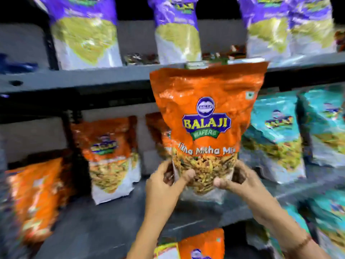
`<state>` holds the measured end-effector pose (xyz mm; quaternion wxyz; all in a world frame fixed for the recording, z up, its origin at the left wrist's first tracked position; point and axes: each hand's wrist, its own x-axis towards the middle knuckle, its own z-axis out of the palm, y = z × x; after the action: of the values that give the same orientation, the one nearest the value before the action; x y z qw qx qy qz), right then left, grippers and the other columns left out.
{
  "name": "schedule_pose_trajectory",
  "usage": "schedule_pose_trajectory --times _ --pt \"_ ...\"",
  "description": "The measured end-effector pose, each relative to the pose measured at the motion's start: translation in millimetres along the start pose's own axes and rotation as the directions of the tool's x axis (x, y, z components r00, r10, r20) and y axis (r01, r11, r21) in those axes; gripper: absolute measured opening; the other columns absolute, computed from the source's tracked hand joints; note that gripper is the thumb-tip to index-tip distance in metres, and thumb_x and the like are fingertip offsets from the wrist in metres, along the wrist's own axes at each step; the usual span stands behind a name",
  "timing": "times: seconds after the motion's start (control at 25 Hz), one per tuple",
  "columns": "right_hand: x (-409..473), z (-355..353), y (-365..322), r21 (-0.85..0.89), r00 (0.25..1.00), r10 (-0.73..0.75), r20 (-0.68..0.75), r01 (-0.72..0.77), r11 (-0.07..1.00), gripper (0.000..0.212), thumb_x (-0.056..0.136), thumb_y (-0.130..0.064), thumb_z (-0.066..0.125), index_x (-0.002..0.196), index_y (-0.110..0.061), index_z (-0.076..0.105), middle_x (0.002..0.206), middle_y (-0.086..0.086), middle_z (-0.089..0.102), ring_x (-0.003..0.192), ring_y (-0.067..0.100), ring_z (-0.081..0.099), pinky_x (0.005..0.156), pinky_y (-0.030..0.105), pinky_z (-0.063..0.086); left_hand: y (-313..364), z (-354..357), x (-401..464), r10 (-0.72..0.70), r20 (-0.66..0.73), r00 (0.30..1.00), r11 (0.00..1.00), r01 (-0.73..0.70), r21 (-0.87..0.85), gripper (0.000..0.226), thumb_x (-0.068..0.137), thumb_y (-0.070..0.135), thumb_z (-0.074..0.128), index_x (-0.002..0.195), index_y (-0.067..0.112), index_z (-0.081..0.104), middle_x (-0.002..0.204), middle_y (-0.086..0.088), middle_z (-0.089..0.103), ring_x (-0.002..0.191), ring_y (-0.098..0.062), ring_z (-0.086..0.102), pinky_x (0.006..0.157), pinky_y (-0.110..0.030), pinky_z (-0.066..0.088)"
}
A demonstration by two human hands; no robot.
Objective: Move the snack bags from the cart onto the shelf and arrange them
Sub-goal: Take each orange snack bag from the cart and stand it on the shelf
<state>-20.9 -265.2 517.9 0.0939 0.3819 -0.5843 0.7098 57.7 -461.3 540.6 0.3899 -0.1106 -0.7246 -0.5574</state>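
An orange Balaji snack bag stands upright in front of the middle shelf, held at its lower corners. My left hand grips its bottom left, thumb on the front. My right hand grips its bottom right. Another orange bag stands on the shelf to the left, and a further orange bag is partly hidden behind the held one.
Teal bags stand to the right on the same shelf. Purple and white bags line the upper shelf. An orange bag leans at the far left. Below the shelf edge another orange bag shows.
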Motion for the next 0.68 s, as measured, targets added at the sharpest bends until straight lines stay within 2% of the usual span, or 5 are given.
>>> schedule_pose_trajectory --times 0.16,0.28,0.44,0.6,0.68 --pt "28.8 53.4 31.6 0.033 0.977 0.108 0.186 -0.116 0.993 0.054 0.062 -0.034 0.087 0.113 -0.030 0.069 0.116 -0.007 0.075 0.109 0.006 0.069 0.083 0.017 0.055 -23.0 -57.6 0.1 -0.120 -0.118 0.986 0.986 0.132 0.098 0.051 0.054 0.065 0.076 0.096 0.037 0.071 0.098 0.011 0.078 0.094 -0.006 0.073 0.088 -0.037 0.058" --pt "48.3 77.1 52.5 0.062 0.947 0.181 0.267 -0.204 0.977 0.055 0.063 -0.029 0.087 0.115 -0.021 0.068 0.117 -0.003 0.076 0.111 0.012 0.069 0.082 0.016 0.055 -40.9 -77.7 6.1 -0.181 -0.176 0.968 0.972 0.203 0.121 0.057 0.051 0.072 0.074 0.095 0.036 0.071 0.098 0.011 0.078 0.096 -0.008 0.073 0.092 -0.045 0.057" --pt "68.3 95.5 75.2 0.090 0.908 0.262 0.327 -0.306 0.948 0.059 0.061 -0.023 0.088 0.115 -0.015 0.067 0.115 0.002 0.076 0.112 0.019 0.070 0.082 0.022 0.057 -65.1 -90.0 11.6 -0.222 -0.214 0.951 0.949 0.261 0.175 0.059 0.054 0.077 0.070 0.098 0.038 0.070 0.099 0.015 0.078 0.095 -0.006 0.072 0.092 -0.047 0.057" --pt "77.6 100.9 90.0 0.072 0.882 0.299 0.364 -0.347 0.935 0.056 0.066 -0.030 0.089 0.117 -0.024 0.067 0.121 -0.002 0.074 0.117 0.016 0.067 0.094 0.029 0.055 -82.5 -96.4 13.1 -0.235 -0.225 0.945 0.907 0.297 0.299 0.060 0.058 0.083 0.060 0.100 0.041 0.066 0.096 0.019 0.076 0.093 -0.001 0.071 0.089 -0.043 0.057" --pt "80.2 101.5 92.6 0.070 0.864 0.305 0.401 -0.361 0.930 0.055 0.070 -0.029 0.088 0.121 -0.030 0.065 0.124 -0.004 0.072 0.117 0.011 0.066 0.093 0.026 0.055 -86.1 -97.3 13.8 -0.230 -0.242 0.943 0.870 0.311 0.382 0.060 0.062 0.086 0.053 0.105 0.045 0.062 0.100 0.021 0.075 0.096 -0.001 0.069 0.089 -0.039 0.056"
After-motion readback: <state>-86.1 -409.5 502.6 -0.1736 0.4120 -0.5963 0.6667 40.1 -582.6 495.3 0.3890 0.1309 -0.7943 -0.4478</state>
